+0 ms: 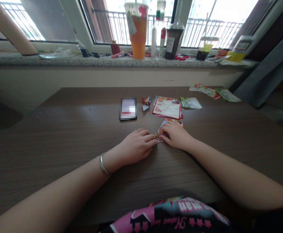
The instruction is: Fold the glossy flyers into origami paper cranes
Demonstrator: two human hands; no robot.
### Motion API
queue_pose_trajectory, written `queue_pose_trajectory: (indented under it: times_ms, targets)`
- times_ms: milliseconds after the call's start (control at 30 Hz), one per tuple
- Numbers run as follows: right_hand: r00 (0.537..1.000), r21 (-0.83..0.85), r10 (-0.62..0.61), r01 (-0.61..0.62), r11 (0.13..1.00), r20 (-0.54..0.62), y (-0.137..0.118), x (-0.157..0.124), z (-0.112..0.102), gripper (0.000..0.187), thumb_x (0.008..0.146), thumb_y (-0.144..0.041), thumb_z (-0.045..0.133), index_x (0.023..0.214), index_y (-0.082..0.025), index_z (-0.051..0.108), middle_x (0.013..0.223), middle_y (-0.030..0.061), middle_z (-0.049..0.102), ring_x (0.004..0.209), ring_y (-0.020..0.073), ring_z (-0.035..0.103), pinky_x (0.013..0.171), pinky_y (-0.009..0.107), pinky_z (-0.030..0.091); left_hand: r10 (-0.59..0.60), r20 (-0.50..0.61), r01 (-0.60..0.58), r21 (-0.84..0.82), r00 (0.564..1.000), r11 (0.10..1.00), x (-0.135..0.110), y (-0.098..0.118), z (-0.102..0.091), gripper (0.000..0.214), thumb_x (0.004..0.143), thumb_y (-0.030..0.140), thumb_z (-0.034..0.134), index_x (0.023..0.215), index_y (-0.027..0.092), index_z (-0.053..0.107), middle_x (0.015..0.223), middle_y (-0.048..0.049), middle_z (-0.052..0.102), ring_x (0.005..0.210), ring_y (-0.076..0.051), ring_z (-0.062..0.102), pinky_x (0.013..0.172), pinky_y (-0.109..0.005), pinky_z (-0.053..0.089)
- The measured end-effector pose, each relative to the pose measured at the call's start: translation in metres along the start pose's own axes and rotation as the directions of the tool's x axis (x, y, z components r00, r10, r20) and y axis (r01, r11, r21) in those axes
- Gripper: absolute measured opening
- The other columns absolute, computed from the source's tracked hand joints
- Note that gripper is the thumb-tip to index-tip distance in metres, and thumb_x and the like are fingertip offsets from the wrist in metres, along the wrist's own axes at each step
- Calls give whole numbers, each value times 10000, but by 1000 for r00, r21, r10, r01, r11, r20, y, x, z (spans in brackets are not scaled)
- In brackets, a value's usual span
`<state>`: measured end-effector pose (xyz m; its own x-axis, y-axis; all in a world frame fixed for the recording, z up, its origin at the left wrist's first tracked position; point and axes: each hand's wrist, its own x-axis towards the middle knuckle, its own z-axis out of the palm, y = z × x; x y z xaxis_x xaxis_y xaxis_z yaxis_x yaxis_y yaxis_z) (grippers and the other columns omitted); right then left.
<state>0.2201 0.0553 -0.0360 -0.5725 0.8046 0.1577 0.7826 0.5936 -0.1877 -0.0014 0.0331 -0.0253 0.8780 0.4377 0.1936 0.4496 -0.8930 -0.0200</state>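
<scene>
Printed paper, visible length diagonal, near left to far right

You appear to be in a home. Past your wood-grain table, drink cups crowd a windowsill at twelve o'clock, with railings outside.

In the middle, the bare left hand and bare right hand touched a small, colourful printed paper. A tall plastic cup of orange drink stood at the top.
</scene>
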Motion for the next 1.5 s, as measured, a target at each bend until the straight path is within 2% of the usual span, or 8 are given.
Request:
queue_pose_trajectory:
  times_ms: [133,367,600,1000,1233,1333,1400,1500]
  targets:
    - [1000,-2,-1,1,1000,2,1,-1,0,160,891,-317,548,819,-196,625,891,49,683,942,230,565,860,363,312,28,7,-28,24,1000,999,1,-2,-2,217,903,215,493,1086,186,605,1063,-65,653,1010,-229,551,927,-387,436]
    - [1000,5,6,-6,1000,-5,5,-2,4,160,884,-319,557,801,-197,618,893,52,680,939,228,565,855,362,313,87,32,-87,-14,996,996,-2,-10,-6,223,915,205,496,1105,196,610,1099,-50,661,1023,-210,568,962,-373,433]
    - [1000,15,9,-8,1000,-13,5,-2,5,169,885,-318,554,790,-195,621,886,58,677,930,223,564,840,354,320,70,25,-67,-111,997,992,-7,-15,-9,224,912,197,496,1088,194,636,1106,-62,671,1051,-210,583,925,-355,473]
    - [1000,20,7,-6,1000,-14,6,-4,6,175,884,-331,559,794,-198,632,881,57,679,925,222,564,837,352,319,34,57,-17,-278,998,961,-10,-20,-16,215,914,194,508,1040,224,680,1201,-20,661,1109,-198,585,982,-355,462]
    - [999,13,-11,12,1000,-40,6,-5,7,163,876,-329,570,788,-200,616,869,47,670,911,220,558,831,346,320,35,62,-4,-443,997,897,-15,-31,-8,224,911,168,505,1026,241,683,1220,-8,657,1167,-189,551,1040,-359,413]
    - [997,-8,-41,41,999,-69,5,-7,6,145,872,-320,580,797,-199,608,858,45,660,895,214,553,846,346,321,-5,41,25,-499,999,866,-15,-32,-2,175,904,157,508,948,219,665,1200,-15,659,1158,-180,544,1034,-350,411]
    - [995,-17,-60,59,998,-80,5,-8,5,156,872,-336,588,800,-198,606,848,44,656,888,209,554,851,346,320,-57,37,67,-509,998,858,-15,-30,0,165,897,165,523,997,211,645,1161,-36,659,1127,-182,553,1009,-351,427]
    - [991,-22,-93,92,996,-94,4,-8,2,228,869,-422,605,830,-197,616,862,46,664,893,209,564,863,352,314,-144,37,145,-467,989,872,-12,-21,2,261,882,220,572,1140,205,601,1120,-63,640,1069,-191,567,969,-357,451]
